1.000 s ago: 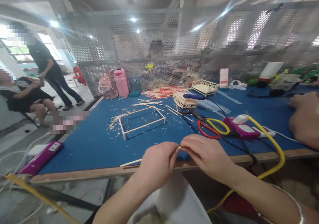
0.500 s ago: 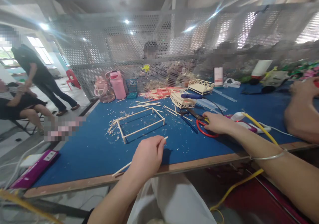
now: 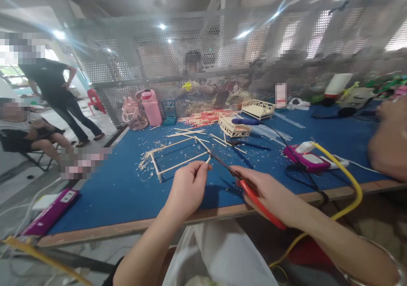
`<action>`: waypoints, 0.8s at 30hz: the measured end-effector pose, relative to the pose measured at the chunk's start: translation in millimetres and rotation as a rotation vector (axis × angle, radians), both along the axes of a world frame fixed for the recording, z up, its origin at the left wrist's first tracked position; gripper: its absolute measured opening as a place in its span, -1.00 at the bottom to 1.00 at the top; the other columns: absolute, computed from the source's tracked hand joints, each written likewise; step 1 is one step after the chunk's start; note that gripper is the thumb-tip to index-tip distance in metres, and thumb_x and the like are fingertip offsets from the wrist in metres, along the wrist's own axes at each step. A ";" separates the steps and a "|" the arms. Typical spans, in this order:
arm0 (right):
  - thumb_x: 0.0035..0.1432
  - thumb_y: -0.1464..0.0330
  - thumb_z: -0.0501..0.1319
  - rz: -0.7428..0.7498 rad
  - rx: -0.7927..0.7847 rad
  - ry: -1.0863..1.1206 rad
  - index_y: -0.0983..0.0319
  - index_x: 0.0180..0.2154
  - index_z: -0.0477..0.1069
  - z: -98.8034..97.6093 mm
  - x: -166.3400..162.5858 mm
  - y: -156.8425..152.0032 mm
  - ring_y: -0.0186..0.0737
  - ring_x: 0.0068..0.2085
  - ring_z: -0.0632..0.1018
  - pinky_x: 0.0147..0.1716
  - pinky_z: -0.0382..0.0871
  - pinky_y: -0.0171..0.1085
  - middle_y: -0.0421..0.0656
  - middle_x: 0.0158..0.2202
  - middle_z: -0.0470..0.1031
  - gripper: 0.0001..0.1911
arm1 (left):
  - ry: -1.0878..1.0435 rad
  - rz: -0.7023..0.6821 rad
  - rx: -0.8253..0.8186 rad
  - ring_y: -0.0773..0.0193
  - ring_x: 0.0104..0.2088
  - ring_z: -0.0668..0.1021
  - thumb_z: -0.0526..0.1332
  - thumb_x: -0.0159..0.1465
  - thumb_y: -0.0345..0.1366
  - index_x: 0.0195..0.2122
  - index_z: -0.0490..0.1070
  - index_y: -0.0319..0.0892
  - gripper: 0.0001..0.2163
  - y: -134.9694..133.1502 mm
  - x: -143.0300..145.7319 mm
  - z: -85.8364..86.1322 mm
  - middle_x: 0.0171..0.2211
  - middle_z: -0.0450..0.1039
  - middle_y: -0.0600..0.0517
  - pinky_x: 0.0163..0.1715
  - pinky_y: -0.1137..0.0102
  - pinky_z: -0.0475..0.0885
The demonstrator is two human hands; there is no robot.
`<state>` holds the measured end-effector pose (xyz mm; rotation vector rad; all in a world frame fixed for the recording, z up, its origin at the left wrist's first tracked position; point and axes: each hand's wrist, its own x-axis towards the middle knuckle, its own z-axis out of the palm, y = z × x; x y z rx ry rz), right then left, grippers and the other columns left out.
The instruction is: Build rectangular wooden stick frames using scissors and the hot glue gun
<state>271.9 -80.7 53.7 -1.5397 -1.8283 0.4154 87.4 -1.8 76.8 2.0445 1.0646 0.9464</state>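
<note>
Nearest is a white cloth [image 3: 222,252], low down below the near edge of the blue table [image 3: 104,201]. Over that edge, the left hand [image 3: 189,188] pinches a thin stick [image 3: 208,161] between thumb and fingers. Just the tip pokes out, maybe so the fingers stay out of the way of the blades. The right hand [image 3: 265,192] is closed around the red handle of the scissors [image 3: 252,192]. Their blades point far and left, close to the stick's tip; I can't tell if they touch it. Both hands are near each other, which seems to help the person see and aim.

Just past the left hand stands a stick frame [image 3: 176,165] on little legs, perhaps put there so there is room to work in front. Wood bits [image 3: 144,161] lie by its left side. To the right is a purple power strip [image 3: 305,159], probably kept aside so its wires don't get in the way.

Farther off are two little wooden trays, one near [image 3: 227,127] and one far [image 3: 259,110], then red sticks [image 3: 205,118] in a heap. At the far left, a pink bottle [image 3: 152,110] stands upright by the screen [image 3: 133,65].
</note>
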 end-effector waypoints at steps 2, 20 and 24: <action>-0.04 0.46 0.05 0.054 -0.003 0.006 0.28 0.12 0.33 -1.5 -7.2 2.1 -0.07 -0.03 0.56 -0.08 0.46 -0.15 0.01 0.03 0.51 -0.39 | -0.024 -0.031 -0.025 0.34 -0.58 0.33 0.01 0.25 -0.19 -0.43 0.47 -0.19 -0.71 -3.1 1.5 1.6 -0.64 0.30 0.12 -0.55 0.47 0.24; -0.04 0.34 0.12 -0.115 -0.114 0.001 0.17 -0.32 0.30 -0.5 -7.6 -3.3 -0.26 -0.47 0.45 -0.47 0.31 -0.31 -0.23 -0.49 0.44 -0.84 | 0.100 -0.047 0.198 0.33 -0.59 0.37 -0.01 0.28 -0.33 -0.52 0.41 -0.16 -0.71 -16.9 0.9 -0.8 -0.64 0.33 0.10 -0.49 0.46 0.25; 0.03 0.11 0.14 -0.291 -0.289 -0.160 0.16 -0.45 0.29 10.0 20.0 -9.2 -0.23 -0.50 0.45 -0.49 0.26 -0.31 -0.21 -0.53 0.44 -0.75 | 0.264 0.078 0.205 0.30 -0.56 0.38 0.00 0.30 -0.32 -0.45 0.43 -0.17 -0.74 -7.3 -4.1 -3.3 -0.61 0.37 0.07 -0.48 0.43 0.20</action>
